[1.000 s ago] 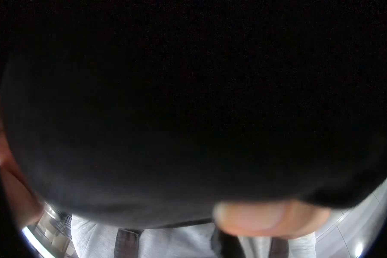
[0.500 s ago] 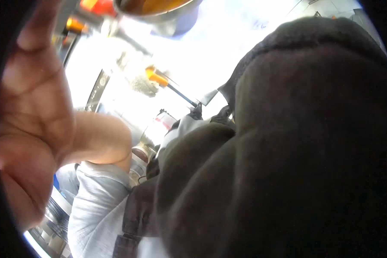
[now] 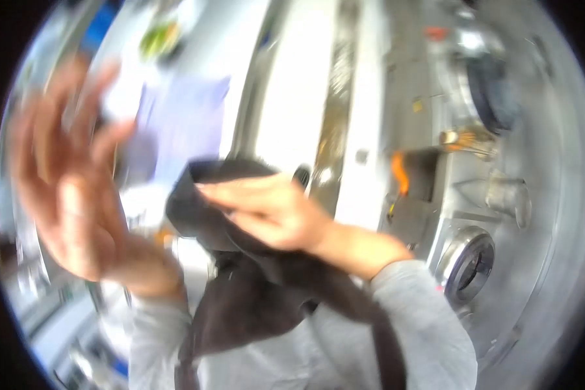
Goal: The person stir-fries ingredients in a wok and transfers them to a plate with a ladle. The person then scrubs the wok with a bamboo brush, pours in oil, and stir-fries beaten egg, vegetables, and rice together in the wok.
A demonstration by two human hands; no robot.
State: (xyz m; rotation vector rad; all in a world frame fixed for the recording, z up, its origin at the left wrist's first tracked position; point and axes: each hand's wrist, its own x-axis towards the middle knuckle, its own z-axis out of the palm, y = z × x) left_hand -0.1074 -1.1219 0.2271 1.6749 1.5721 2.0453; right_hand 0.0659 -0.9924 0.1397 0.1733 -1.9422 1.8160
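No legible text, labels or numbers anywhere.

One wide, curved view looks from the wearer's head, facing forward and steeply down — close above the grey sleeves (image 3: 426, 315), which rise from the lower edge.

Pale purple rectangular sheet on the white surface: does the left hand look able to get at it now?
Probably yes: the left hand is open, and the pale purple sheet shows mostly uncovered. The dark grey fabric in the right hand only overlaps its lower edge in view, though depth is unclear.
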